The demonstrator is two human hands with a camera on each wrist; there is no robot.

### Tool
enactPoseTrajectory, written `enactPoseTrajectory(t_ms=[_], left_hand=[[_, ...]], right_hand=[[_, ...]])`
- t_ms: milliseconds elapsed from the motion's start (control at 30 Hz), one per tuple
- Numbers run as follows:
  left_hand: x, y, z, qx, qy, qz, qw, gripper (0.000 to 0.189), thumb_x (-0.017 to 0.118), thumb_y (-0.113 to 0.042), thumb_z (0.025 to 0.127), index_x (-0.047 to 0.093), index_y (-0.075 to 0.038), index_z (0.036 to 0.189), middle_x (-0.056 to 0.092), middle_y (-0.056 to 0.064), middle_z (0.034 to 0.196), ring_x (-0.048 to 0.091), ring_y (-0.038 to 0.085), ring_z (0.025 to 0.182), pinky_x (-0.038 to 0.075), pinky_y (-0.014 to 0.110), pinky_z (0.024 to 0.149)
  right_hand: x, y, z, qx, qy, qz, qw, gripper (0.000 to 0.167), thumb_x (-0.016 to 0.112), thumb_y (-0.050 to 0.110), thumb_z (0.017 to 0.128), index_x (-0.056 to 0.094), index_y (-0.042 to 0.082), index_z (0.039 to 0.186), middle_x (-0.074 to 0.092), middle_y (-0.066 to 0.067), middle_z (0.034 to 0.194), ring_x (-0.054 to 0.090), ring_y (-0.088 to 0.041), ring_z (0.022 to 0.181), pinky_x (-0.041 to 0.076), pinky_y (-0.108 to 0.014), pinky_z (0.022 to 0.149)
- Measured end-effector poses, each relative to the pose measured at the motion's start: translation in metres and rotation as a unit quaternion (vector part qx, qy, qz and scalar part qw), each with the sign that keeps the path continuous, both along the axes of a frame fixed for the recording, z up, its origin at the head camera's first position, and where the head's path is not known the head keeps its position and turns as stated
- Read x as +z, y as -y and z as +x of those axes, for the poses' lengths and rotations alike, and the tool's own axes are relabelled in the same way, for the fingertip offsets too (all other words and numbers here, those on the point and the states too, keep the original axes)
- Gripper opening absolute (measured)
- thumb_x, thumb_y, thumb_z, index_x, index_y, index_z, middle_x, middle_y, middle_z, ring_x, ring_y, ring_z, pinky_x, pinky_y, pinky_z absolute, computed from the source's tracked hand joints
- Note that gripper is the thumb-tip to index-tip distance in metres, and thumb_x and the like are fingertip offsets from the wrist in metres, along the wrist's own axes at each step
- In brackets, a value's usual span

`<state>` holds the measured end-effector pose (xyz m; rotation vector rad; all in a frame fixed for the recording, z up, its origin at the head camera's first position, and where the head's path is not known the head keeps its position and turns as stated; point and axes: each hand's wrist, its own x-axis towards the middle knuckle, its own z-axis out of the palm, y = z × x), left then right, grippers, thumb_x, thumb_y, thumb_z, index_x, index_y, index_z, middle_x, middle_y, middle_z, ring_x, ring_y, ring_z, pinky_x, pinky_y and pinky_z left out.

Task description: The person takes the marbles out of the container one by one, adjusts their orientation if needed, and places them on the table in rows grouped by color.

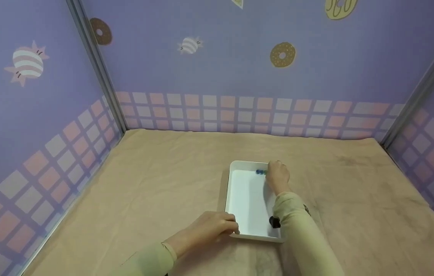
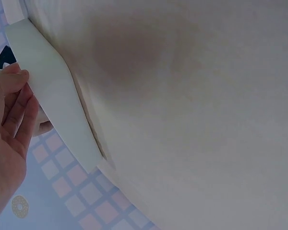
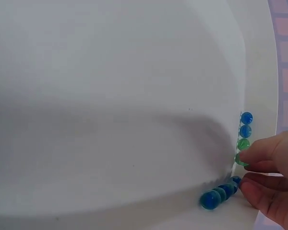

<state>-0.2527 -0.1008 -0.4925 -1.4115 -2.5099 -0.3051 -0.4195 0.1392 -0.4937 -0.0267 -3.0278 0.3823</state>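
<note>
Found marbles (image 3: 246,118) in the white tray (image 1: 248,207), rowed leftward from the right hand (image 1: 278,177) along the far wall and nearward along the long right side, could not confirm a grip on the touched green marble (image 3: 238,158), and noted the left hand (image 1: 212,227) pinching the near rim.

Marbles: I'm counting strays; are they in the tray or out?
In: all visible marbles lie along two walls inside the tray.

On the surface (image 1: 171,184), I have the tray (image 1: 247,201), marbles (image 1: 261,172) inside between twelve and one o'clock, left hand (image 1: 218,223) at eight.
</note>
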Motion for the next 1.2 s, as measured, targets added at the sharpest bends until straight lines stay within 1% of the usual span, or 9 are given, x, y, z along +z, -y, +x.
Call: enactPoseTrajectory(t_ms=[133,300,400,567,733,867,1000,1100,1200], left_hand=[[0.000,0.000,0.000,0.005,0.008,0.000,1.0000,0.034,0.066,0.006,0.077,0.072,-0.025,0.090,0.061,-0.011,0.078,0.048,-0.002,0.069,0.041,0.008,0.064],[0.001,-0.001,0.000,0.007,-0.001,0.000,1.0000,0.030,0.066,0.004,0.081,0.073,-0.025,0.088,0.066,-0.013,0.081,0.058,-0.001,0.072,0.044,0.010,0.065],[0.002,-0.001,0.001,0.008,-0.010,-0.003,0.9999,0.029,0.067,0.003,0.082,0.073,-0.024,0.088,0.068,-0.013,0.083,0.060,0.001,0.072,0.043,0.010,0.063],[0.002,-0.002,0.001,0.008,-0.012,-0.008,0.9999,0.026,0.070,0.002,0.082,0.072,-0.023,0.087,0.064,-0.011,0.078,0.055,0.000,0.066,0.034,0.008,0.059],[0.001,-0.005,0.001,0.008,-0.004,-0.007,0.9999,0.024,0.071,0.003,0.080,0.070,-0.021,0.081,0.066,-0.011,0.078,0.054,-0.001,0.065,0.026,0.007,0.059],[0.003,-0.006,0.002,0.015,0.004,-0.014,0.9998,0.022,0.071,0.001,0.082,0.066,-0.019,0.075,0.068,-0.012,0.082,0.057,-0.001,0.067,0.023,0.007,0.058],[0.005,-0.006,0.003,0.024,0.017,-0.020,0.9994,0.023,0.071,0.002,0.082,0.063,-0.017,0.071,0.068,-0.012,0.080,0.056,-0.002,0.066,0.021,0.008,0.057],[0.006,-0.007,0.003,0.024,0.018,-0.015,0.9994,0.023,0.071,-0.001,0.084,0.063,-0.017,0.070,0.066,-0.011,0.077,0.047,-0.005,0.062,0.019,0.008,0.057],[0.005,-0.007,0.003,0.030,0.022,-0.012,0.9992,0.023,0.072,-0.001,0.083,0.063,-0.018,0.070,0.067,-0.011,0.077,0.039,-0.005,0.061,0.018,0.008,0.056]], right_hand=[[0.006,-0.002,0.001,0.000,0.014,-0.019,0.9997,0.019,0.060,0.001,0.090,0.066,-0.007,0.107,0.069,-0.025,0.106,0.069,-0.037,0.096,0.058,-0.046,0.084],[0.015,-0.006,0.001,0.012,0.017,-0.050,0.9985,0.017,0.063,0.004,0.089,0.070,-0.004,0.102,0.073,-0.021,0.102,0.069,-0.031,0.088,0.057,-0.045,0.081],[0.019,-0.012,0.001,0.018,0.011,-0.070,0.9973,0.015,0.066,0.006,0.087,0.072,-0.002,0.098,0.074,-0.019,0.100,0.070,-0.030,0.085,0.057,-0.045,0.079],[0.027,-0.023,-0.001,0.029,0.008,-0.091,0.9954,0.017,0.065,0.010,0.088,0.074,-0.001,0.098,0.075,-0.017,0.099,0.069,-0.026,0.079,0.058,-0.041,0.072],[0.033,-0.038,-0.002,0.025,0.015,-0.106,0.9939,0.020,0.065,0.014,0.090,0.072,0.000,0.102,0.074,-0.017,0.104,0.068,-0.028,0.087,0.056,-0.044,0.078],[0.032,-0.052,-0.002,0.022,-0.006,-0.123,0.9922,0.019,0.064,0.016,0.091,0.071,0.000,0.099,0.073,-0.017,0.101,0.066,-0.026,0.085,0.054,-0.043,0.076],[0.029,-0.066,-0.001,0.012,-0.020,-0.145,0.9892,0.020,0.063,0.016,0.091,0.071,-0.001,0.098,0.072,-0.018,0.100,0.064,-0.027,0.083,0.052,-0.043,0.074],[0.026,-0.080,0.000,0.001,-0.021,-0.158,0.9872,0.021,0.063,0.017,0.091,0.071,-0.001,0.099,0.072,-0.019,0.100,0.064,-0.028,0.084,0.052,-0.043,0.074],[0.024,-0.093,0.002,-0.005,-0.019,-0.164,0.9862,0.022,0.064,0.018,0.091,0.071,-0.002,0.099,0.072,-0.020,0.100,0.064,-0.027,0.083,0.051,-0.041,0.072]])
